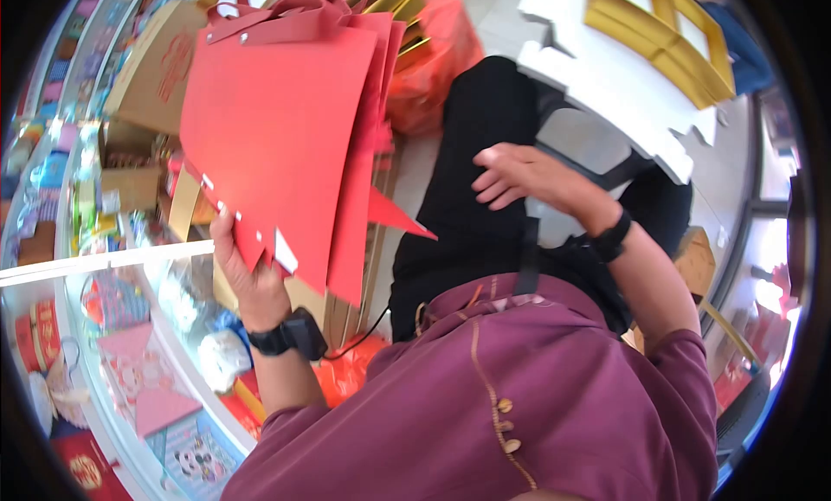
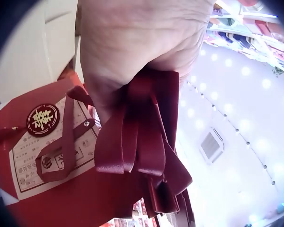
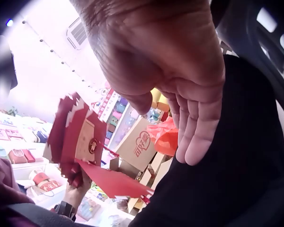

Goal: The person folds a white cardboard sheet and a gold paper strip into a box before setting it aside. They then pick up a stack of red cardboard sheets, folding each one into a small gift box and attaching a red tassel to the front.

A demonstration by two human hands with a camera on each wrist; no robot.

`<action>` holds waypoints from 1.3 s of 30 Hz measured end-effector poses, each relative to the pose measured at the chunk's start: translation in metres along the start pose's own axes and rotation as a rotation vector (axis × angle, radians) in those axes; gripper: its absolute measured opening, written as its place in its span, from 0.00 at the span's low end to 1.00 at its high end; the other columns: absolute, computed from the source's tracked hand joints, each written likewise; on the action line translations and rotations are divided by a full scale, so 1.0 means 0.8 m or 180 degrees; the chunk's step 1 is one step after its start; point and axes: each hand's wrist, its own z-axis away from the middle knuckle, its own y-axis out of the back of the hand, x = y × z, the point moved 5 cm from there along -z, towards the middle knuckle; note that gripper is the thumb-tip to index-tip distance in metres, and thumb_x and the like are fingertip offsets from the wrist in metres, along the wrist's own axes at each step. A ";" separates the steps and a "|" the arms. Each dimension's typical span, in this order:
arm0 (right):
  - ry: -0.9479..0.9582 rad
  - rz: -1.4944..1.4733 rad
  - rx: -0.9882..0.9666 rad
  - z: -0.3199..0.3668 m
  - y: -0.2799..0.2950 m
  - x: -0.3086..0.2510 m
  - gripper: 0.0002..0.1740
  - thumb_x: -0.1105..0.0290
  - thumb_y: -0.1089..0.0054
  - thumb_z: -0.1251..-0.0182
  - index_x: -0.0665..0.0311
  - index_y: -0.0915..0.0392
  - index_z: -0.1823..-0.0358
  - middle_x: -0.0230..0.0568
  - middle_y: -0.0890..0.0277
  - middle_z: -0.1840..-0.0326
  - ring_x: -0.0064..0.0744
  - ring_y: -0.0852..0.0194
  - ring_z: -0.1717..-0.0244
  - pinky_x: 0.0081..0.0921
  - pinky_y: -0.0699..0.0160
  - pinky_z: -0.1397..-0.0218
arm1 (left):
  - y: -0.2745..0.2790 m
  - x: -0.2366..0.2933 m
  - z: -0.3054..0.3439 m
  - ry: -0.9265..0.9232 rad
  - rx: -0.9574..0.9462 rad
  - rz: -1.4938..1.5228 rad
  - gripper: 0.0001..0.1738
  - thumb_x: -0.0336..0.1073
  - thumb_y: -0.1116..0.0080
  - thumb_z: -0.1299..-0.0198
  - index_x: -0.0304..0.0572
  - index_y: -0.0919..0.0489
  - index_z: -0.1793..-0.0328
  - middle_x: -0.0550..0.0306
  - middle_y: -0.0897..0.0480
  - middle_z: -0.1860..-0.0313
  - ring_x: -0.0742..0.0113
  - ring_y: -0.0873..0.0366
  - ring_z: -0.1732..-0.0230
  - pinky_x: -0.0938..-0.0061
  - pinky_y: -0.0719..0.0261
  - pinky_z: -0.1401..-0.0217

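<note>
My left hand (image 1: 255, 280) grips a bundle of red gift bags (image 1: 268, 146) at their near end. In the left wrist view its fingers are curled round dark red strap handles (image 2: 120, 142), which loop out below the palm. Beside them hangs a red bag front with a printed cream panel and a round emblem (image 2: 43, 119). More dark red straps show at the far end of the bundle in the head view. A pointed red flap (image 1: 400, 215) sticks out to the right. My right hand (image 1: 528, 176) hovers over my lap, fingers loosely extended, holding nothing.
Cardboard boxes (image 1: 154, 64) stand to the left beside glass shelves of small goods. An orange-red plastic bag (image 1: 441, 64) sits beyond the bundle, near gold pieces. At the far right, a gold frame (image 1: 666, 47) lies on a white cut-out board (image 1: 597, 81).
</note>
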 end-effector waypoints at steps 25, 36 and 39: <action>0.1528 -0.1210 0.1215 0.162 0.063 -0.029 0.07 0.66 0.43 0.15 0.58 0.23 0.45 0.23 0.18 0.55 0.12 0.24 0.58 0.16 0.24 0.54 | -0.241 -0.002 -0.074 0.1849 -0.1964 0.1380 0.30 0.33 0.39 0.30 0.29 0.30 0.24 0.47 0.16 0.38 0.60 0.12 0.41 0.67 0.11 0.38; 0.1617 -0.2241 0.1800 0.246 0.056 -0.015 0.35 0.45 0.68 0.08 0.66 0.33 0.20 0.39 0.23 0.28 0.29 0.21 0.32 0.31 0.23 0.26 | -0.365 -0.038 -0.053 0.2665 -0.3369 0.1267 0.32 0.37 0.35 0.30 0.30 0.29 0.24 0.48 0.16 0.36 0.62 0.13 0.40 0.66 0.12 0.37; 0.1623 -0.2809 0.1734 0.265 0.043 -0.006 0.36 0.44 0.69 0.08 0.66 0.37 0.18 0.39 0.26 0.25 0.30 0.22 0.29 0.33 0.24 0.23 | -0.384 -0.040 -0.044 0.2815 -0.3528 0.1301 0.31 0.38 0.35 0.28 0.31 0.28 0.24 0.49 0.16 0.36 0.63 0.14 0.39 0.66 0.13 0.36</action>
